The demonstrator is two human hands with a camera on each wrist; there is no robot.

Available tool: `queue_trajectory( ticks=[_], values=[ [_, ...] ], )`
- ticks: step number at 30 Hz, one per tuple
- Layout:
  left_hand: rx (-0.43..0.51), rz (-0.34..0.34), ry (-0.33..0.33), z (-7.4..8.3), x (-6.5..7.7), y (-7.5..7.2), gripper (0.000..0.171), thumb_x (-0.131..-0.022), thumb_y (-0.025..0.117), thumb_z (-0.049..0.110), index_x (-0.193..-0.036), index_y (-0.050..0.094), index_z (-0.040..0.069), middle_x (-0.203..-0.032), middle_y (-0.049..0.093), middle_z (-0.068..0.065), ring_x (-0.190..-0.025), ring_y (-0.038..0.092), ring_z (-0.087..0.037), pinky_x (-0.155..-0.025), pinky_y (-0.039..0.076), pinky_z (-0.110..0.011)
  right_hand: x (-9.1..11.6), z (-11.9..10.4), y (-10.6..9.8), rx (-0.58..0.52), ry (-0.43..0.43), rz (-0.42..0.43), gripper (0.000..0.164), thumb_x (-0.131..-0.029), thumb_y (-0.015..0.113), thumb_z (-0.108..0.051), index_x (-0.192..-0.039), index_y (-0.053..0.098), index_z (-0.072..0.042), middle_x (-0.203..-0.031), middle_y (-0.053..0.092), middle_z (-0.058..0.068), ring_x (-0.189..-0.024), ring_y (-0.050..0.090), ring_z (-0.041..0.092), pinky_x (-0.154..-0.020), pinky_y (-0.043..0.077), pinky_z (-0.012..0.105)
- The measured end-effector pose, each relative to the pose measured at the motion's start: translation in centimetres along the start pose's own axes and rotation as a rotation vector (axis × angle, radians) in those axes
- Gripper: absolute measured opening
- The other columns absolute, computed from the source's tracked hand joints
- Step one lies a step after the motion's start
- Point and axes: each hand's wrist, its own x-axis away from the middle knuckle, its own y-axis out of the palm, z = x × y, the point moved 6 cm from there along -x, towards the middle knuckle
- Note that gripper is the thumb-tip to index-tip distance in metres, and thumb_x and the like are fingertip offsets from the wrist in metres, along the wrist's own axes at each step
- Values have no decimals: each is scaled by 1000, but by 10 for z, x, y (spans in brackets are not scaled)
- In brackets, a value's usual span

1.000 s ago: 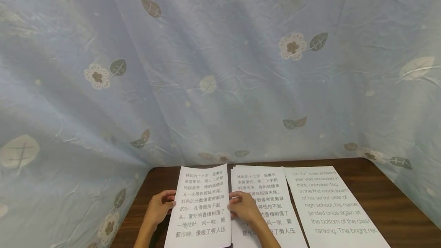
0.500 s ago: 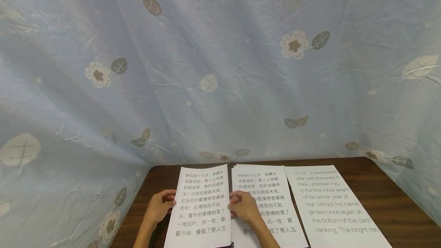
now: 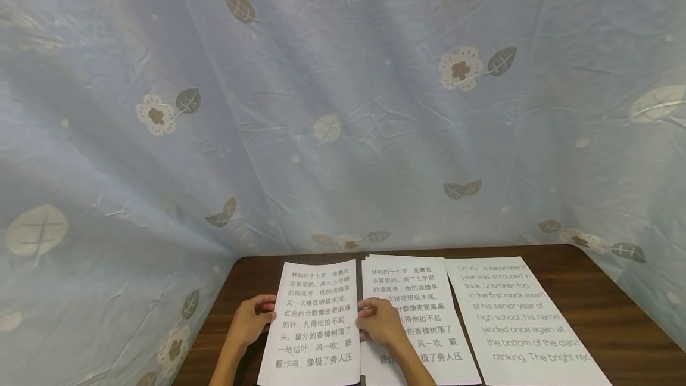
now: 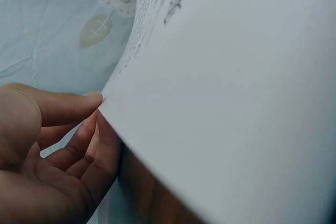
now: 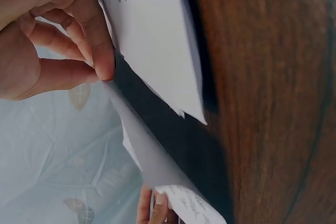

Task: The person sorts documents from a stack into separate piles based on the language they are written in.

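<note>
In the lower centre of the head view, the paper (image 3: 313,329) is held at its side edges by left hand (image 3: 252,319) and right hand (image 3: 382,321), each grip a tight thumb-and-finger pinch, so uneven pulling could crease it, or the right hand could brush the stack (image 3: 404,282) askew.

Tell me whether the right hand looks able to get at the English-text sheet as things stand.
Probably yes, once it lets go: the right hand pinches the edge of the held Chinese-text sheet. The English-text sheet lies uncovered on the wooden table, farther right, past the middle Chinese-text sheets.
</note>
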Motion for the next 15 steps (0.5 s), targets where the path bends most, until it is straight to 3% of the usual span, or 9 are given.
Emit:
queue_trajectory(
  ticks=[6,11,15],
  values=[
    [-88,-3,25,6,1,-3,38,-92,74,-1,-129,70,-7,-107,71,-15,-88,69,-19,-68,65,-35,4,-10,-8,69,-38,16,39,-88,77,-3,-125,71,7,-95,73,8,-69,72,16,-61,62,28],
    [-160,4,32,12,3,-8,38,-94,75,5,-130,70,-6,-106,72,-13,-88,70,-18,-67,65,-34,6,-14,-16,60,-23,12,39,-90,77,-7,-126,71,6,-102,74,11,-79,73,17,-67,66,32],
    [-165,11,36,19,6,-8,37,-96,75,8,-131,70,-5,-106,72,-12,-87,70,-17,-66,64,-32,10,-16,-26,55,-15,3,40,-91,77,-9,-126,70,7,-105,73,13,-83,73,18,-69,67,33]
  ],
)
